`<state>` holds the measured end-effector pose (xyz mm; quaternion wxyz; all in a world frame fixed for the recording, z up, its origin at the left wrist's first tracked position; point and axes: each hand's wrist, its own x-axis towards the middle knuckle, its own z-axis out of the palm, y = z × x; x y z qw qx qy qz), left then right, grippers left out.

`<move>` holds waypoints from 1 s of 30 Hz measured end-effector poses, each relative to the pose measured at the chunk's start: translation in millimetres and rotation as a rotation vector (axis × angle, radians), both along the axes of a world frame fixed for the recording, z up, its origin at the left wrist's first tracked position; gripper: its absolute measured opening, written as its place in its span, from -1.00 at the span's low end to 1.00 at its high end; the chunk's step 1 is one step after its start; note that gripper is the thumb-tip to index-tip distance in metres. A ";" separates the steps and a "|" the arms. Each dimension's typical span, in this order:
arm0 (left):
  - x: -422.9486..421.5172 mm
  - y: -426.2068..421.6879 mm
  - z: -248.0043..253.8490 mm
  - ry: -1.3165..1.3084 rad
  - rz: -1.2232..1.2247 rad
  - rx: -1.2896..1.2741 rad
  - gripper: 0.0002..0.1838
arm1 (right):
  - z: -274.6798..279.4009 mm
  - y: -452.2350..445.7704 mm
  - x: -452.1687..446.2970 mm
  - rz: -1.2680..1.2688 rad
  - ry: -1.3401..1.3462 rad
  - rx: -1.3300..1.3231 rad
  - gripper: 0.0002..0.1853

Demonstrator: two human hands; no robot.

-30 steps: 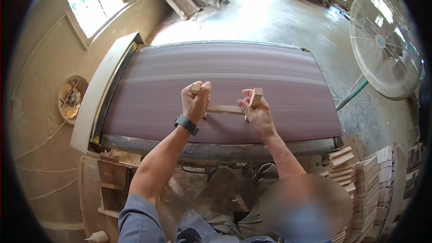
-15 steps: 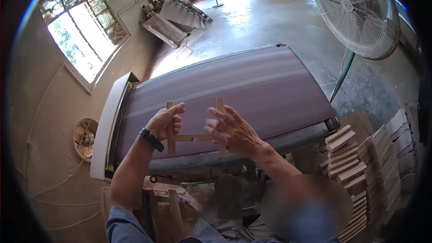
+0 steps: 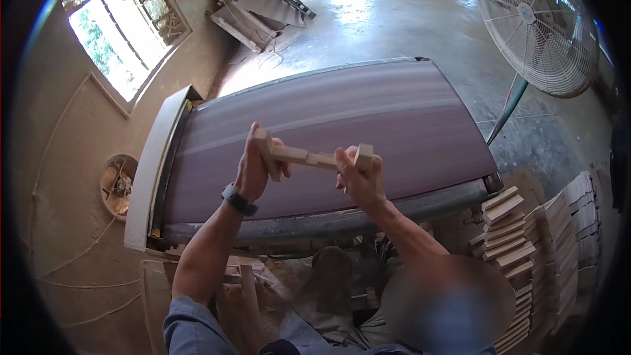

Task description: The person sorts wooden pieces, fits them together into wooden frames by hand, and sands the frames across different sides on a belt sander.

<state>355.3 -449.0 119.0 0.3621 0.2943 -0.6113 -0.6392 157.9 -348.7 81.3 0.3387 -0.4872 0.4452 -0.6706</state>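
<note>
Above the wide purple sanding belt (image 3: 407,118), both hands hold an H-shaped wooden frame (image 3: 291,154) made of pale strips. My left hand (image 3: 252,171), with a dark watch on its wrist, grips one end piece, fingers behind it. My right hand (image 3: 365,183) is closed round the other end piece, its thumb near the crossbar. A notch or step shows midway along the crossbar. The frame is tilted, with the ends of its side pieces facing me. Whether it touches the belt I cannot tell.
Stacked wooden strips (image 3: 509,230) stand at the right of the machine, with more piles (image 3: 578,223) beyond. A large pedestal fan (image 3: 536,23) is at the back right. A pale machine side panel (image 3: 154,177) borders the belt's left end, near the wall.
The frame has been lifted and tilted from its flatter pose near the belt's front edge. My right hand has gone from open fingers to a closed grip on its right end.
</note>
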 end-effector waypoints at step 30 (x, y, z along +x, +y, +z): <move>24.6 -42.6 -94.5 0.294 0.256 0.061 -0.42 | -43.0 -58.6 32.4 0.001 0.125 -0.021 -0.59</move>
